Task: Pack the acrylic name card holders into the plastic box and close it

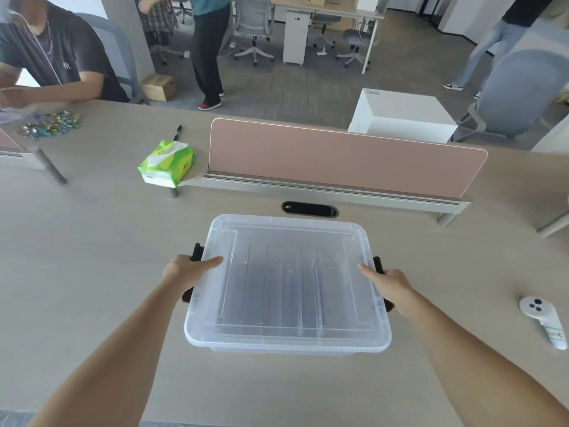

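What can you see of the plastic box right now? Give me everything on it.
The plastic box is clear, rectangular with rounded corners, and sits flat on the table just in front of the person. Its translucent lid lies on top, and upright acrylic name card holders show through it in a row. A black latch sits on each short side. The left hand and right hand press at those sides, thumbs on the lid; whether the latches are locked is unclear.
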A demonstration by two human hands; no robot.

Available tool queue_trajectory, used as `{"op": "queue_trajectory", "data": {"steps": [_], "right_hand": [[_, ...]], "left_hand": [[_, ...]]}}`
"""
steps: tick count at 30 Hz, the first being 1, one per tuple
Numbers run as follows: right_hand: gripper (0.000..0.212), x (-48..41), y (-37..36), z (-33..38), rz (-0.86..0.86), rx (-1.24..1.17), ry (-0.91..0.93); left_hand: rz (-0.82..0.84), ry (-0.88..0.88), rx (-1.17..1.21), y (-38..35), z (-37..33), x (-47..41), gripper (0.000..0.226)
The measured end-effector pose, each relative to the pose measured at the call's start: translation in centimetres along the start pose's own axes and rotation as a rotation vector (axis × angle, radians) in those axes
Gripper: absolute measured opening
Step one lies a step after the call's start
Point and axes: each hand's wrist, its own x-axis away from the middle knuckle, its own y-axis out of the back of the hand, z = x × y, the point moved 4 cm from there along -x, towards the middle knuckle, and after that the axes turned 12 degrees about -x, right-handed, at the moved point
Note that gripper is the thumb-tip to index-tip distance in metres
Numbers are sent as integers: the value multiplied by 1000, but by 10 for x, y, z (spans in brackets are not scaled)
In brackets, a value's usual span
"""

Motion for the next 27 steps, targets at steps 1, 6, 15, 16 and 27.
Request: {"op": "queue_trajectory", "data": {"steps": [1, 6, 15, 16, 27], "right_hand": [[62, 1, 4, 5, -24, 31, 20], [64, 0, 3, 22, 7, 139, 19], [133, 23, -29, 45, 23, 318, -100], [129, 21, -31, 45, 0, 340, -80], [87, 50, -19, 70, -35, 470, 151]], "left_hand": [[-27, -19, -56, 6, -3, 0, 56], [22, -31, -203, 8, -25, 8, 59], [-71, 22, -517, -19, -47, 9, 135], [-66, 56, -530, -20, -46, 6, 137], [-243, -156, -540, -22, -42, 39, 111]]}}
